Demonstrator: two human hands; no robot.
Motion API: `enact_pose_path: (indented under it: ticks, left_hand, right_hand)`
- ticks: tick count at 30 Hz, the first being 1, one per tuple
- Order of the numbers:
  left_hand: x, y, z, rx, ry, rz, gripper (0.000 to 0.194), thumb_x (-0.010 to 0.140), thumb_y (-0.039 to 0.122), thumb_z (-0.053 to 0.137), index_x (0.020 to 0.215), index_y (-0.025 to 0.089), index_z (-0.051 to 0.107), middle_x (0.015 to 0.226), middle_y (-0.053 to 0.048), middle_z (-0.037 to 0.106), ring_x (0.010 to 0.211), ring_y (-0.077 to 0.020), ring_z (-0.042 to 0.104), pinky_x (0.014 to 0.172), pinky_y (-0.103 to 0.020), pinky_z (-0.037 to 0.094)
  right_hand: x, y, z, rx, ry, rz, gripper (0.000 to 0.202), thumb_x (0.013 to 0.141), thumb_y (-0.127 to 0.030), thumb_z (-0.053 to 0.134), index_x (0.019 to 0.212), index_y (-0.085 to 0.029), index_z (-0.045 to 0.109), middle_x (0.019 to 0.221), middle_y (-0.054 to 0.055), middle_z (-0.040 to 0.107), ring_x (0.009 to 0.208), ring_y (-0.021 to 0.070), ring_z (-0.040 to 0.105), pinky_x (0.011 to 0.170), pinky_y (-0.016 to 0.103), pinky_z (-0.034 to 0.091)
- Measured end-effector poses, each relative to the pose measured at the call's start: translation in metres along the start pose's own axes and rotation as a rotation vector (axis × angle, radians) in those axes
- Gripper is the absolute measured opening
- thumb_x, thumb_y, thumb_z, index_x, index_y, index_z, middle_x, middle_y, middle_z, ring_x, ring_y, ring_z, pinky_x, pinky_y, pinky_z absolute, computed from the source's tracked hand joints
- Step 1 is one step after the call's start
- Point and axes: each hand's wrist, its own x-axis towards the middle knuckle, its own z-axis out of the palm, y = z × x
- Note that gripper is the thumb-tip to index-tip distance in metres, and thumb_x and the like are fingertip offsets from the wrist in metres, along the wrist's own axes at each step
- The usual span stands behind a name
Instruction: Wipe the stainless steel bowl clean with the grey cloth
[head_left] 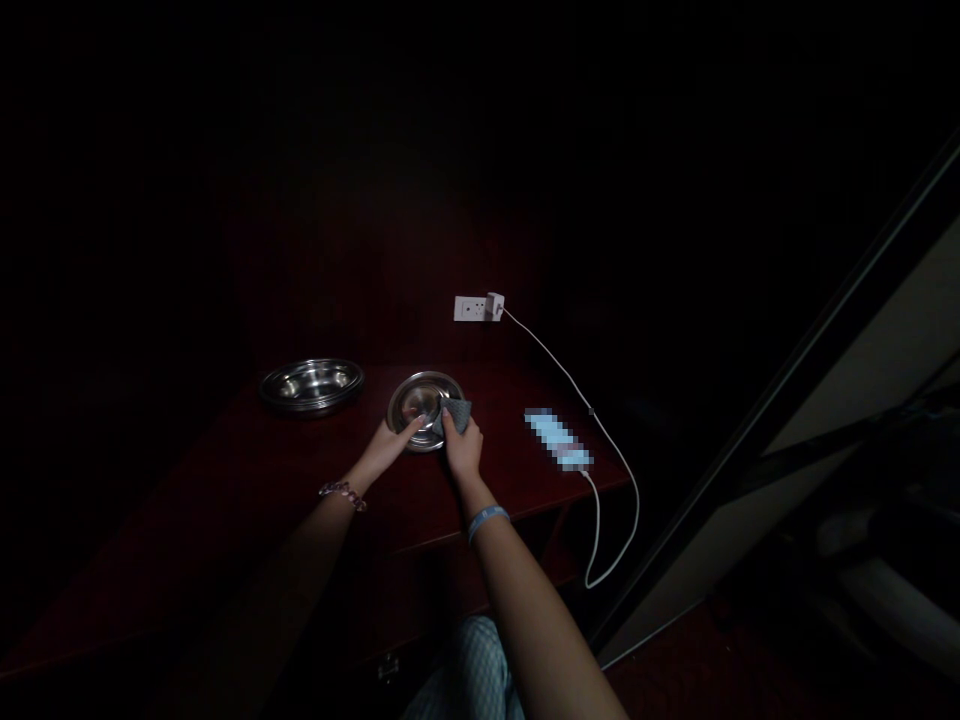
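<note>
A round, shiny metal plate [420,398] with a raised rim is tilted toward me above the dark red table. My left hand [386,445] grips its lower left rim, thumb over the inner edge and the other fingers hidden beneath. In my right hand [463,440] is a grey-green cloth [456,414], pinched under the thumb and pressed against the plate's right side. To the left stands a stack of similar metal plates [313,385], apart from both hands.
A phone [559,440], its screen blurred out, lies on the table [495,480] to the right. Its white cable [636,500] loops past the table's edge up to a charger [494,306] in the wall socket [469,309]. Most surroundings are very dark.
</note>
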Motion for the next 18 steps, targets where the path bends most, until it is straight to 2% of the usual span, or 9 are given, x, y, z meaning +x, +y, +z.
enact_pose_path:
  ticks: [8,18]
  left_hand:
    - [0.0008,-0.0022,-0.0004,-0.007,0.022,-0.012,0.032,0.074,0.032,0.069,0.1,0.014,0.068,0.11,-0.013,0.074,0.107,-0.0255,0.069,0.103,-0.042,0.049]
    - [0.0011,-0.0013,-0.0012,0.004,0.018,-0.026,0.031,0.075,0.03,0.068,0.101,0.014,0.069,0.109,-0.011,0.074,0.106,-0.0235,0.069,0.101,-0.038,0.051]
  right_hand:
    - [-0.0012,-0.0033,-0.0008,-0.02,-0.014,0.007,0.036,0.087,-0.046,0.06,0.099,-0.014,0.073,0.098,0.014,0.076,0.09,0.0241,0.072,0.077,0.028,0.053]
    - [-0.002,-0.0043,-0.0006,-0.028,-0.018,0.008,0.034,0.087,-0.043,0.06,0.098,-0.013,0.073,0.097,0.015,0.076,0.09,0.0236,0.072,0.078,0.027,0.053]
